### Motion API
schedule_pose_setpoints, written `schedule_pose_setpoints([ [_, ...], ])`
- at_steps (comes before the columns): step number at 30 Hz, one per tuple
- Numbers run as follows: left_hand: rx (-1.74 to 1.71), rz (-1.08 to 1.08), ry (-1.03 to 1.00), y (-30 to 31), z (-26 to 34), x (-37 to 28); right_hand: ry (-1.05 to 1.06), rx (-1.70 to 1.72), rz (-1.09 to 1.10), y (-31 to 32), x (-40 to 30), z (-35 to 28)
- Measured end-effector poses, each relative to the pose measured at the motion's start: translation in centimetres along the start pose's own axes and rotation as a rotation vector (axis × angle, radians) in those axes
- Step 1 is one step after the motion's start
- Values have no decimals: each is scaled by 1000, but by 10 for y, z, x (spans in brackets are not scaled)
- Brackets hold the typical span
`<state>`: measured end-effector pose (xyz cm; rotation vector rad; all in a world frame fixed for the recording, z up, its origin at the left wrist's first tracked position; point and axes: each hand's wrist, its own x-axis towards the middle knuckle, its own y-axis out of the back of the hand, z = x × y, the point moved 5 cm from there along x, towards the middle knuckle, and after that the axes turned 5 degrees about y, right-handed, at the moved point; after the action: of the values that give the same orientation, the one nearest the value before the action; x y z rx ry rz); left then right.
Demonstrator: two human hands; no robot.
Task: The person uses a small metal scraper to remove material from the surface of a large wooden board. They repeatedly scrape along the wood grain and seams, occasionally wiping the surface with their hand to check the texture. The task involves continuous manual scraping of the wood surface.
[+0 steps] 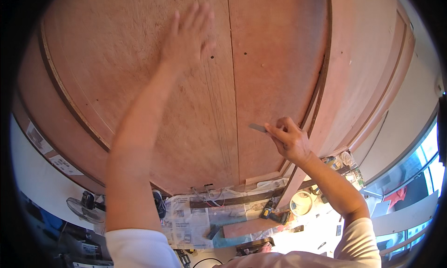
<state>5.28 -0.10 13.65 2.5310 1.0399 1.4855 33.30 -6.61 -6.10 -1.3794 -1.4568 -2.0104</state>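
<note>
Before me stands a large reddish-brown plywood panel [139, 75], split by a vertical seam from a narrower panel [272, 89] on the right. My left hand [187, 40] is raised high in front of the larger one, blurred, its fingers apart and nothing in it. Whether it touches the wood I cannot tell. A small dark hole [212, 57] shows just below that hand. Lower down, my right hand [290, 138] pinches a thin, flat grey piece [257, 127] between thumb and fingers. Its tip points left toward the seam; its material is unclear.
Newspaper [185, 219] covers the floor, with a reddish board [248, 227], a cordless drill [268, 212] and a round pale container [301, 203] around it. Wires [213, 200] hang at the panel's base. A fan [83, 210] stands left; a wooden post [319, 103] rises right.
</note>
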Motion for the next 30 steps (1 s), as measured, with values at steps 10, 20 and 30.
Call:
schedule_pose_setpoints([
  [10, -126, -107, -160, -52, 45, -90, -216, 16, 143, 63, -50, 33],
  [20, -105, 271, -36, 15, -14, 24, -115, -79, 253, 38, 53, 18],
  [30, -284, 446, 116, 4, -21, -8, 141, -107, 259, -37, 148, 45],
])
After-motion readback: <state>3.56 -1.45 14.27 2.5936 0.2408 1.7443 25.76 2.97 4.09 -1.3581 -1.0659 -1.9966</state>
